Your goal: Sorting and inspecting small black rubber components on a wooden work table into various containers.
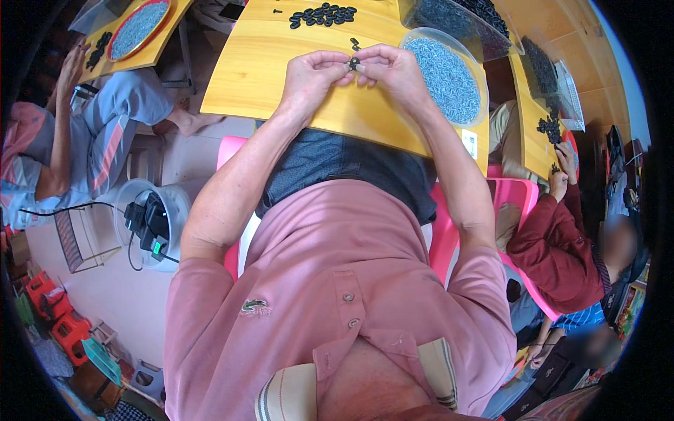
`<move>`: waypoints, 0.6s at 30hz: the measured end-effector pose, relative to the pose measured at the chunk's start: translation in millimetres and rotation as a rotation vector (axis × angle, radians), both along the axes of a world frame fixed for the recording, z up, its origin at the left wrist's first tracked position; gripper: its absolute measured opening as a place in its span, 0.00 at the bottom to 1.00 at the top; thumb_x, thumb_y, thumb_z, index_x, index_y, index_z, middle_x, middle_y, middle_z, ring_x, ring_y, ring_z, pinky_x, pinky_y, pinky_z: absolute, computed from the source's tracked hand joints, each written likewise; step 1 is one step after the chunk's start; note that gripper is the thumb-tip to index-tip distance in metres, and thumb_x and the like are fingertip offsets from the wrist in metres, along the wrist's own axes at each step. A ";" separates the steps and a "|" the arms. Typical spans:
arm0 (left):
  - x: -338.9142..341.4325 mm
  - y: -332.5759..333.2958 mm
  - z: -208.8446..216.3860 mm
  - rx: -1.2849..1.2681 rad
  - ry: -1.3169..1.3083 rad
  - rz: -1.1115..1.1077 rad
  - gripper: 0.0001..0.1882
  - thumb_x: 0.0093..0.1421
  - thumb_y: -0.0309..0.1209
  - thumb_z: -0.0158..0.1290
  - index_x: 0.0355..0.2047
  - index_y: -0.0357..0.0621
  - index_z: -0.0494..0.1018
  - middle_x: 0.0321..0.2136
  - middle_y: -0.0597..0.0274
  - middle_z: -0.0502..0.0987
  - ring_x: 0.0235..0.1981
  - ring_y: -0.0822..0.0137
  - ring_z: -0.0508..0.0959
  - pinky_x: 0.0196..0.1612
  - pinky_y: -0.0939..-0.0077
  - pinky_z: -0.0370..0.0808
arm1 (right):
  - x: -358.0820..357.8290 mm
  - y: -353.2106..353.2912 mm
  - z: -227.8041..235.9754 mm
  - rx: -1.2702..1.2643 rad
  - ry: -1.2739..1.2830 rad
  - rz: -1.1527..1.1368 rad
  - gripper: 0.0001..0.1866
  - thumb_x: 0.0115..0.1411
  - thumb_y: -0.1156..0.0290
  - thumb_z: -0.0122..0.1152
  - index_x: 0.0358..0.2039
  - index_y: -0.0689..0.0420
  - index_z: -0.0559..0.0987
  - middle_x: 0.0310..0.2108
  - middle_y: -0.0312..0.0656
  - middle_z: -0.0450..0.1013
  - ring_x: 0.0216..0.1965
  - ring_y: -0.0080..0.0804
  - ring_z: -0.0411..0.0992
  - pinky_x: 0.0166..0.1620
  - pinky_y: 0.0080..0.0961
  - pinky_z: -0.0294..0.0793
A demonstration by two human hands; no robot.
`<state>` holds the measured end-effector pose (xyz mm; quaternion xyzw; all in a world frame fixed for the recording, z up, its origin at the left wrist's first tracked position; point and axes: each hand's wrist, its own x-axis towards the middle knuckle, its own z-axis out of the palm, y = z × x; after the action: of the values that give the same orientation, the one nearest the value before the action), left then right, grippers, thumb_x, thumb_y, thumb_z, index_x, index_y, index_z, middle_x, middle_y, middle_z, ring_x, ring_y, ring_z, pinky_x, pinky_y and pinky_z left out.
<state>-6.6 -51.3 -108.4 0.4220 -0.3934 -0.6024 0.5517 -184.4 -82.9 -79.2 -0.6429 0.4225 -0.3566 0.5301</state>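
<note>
Above the near part of the yellow wooden table (260,77), my left hand (307,81) and my right hand (397,74) meet with their fingertips together. Both pinch a small black plastic part (354,63), mostly covered by my fingers. Just beyond my fingertips lie a few loose black pieces (355,43). Farther back, several small black oval parts (323,15) are spread in a group. Beside my right hand stands a round clear tub (484,95) full of small silvery screws (444,78).
A clear bin (421,21) of black parts stands at the back right. Co-workers sit at tables on both sides; a red-rimmed tray (112,50) is at the left one. On the floor at left, a clear bucket (126,200) holds black devices with cables. Pink chair parts (449,231) flank me.
</note>
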 end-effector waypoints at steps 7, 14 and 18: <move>0.1 -0.4 -0.9 0.004 0.019 -0.012 0.12 0.58 0.20 0.57 0.42 0.27 0.74 0.33 0.51 0.80 0.32 0.69 0.81 0.37 0.83 0.79 | 0.7 1.2 1.4 -0.017 0.021 -0.009 0.09 0.57 0.78 0.61 0.40 0.65 0.80 0.27 0.40 0.78 0.27 0.21 0.74 0.32 0.17 0.72; -0.1 -0.3 -1.4 -0.008 0.001 -0.005 0.12 0.58 0.20 0.57 0.42 0.26 0.74 0.33 0.50 0.80 0.33 0.68 0.82 0.38 0.82 0.80 | 2.2 2.7 1.2 -0.022 0.029 -0.002 0.09 0.57 0.78 0.61 0.39 0.65 0.80 0.27 0.40 0.78 0.27 0.20 0.74 0.32 0.17 0.73; -0.5 0.3 0.3 0.001 0.001 -0.008 0.12 0.58 0.20 0.57 0.42 0.26 0.74 0.34 0.50 0.80 0.33 0.68 0.82 0.39 0.82 0.80 | 3.5 4.9 2.7 -0.020 0.002 -0.013 0.09 0.57 0.79 0.60 0.39 0.66 0.79 0.27 0.39 0.78 0.27 0.21 0.74 0.31 0.16 0.73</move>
<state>-7.1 -51.0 -108.1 0.4203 -0.3945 -0.6050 0.5493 -180.9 -78.0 -76.5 -0.6457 0.4236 -0.3637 0.5209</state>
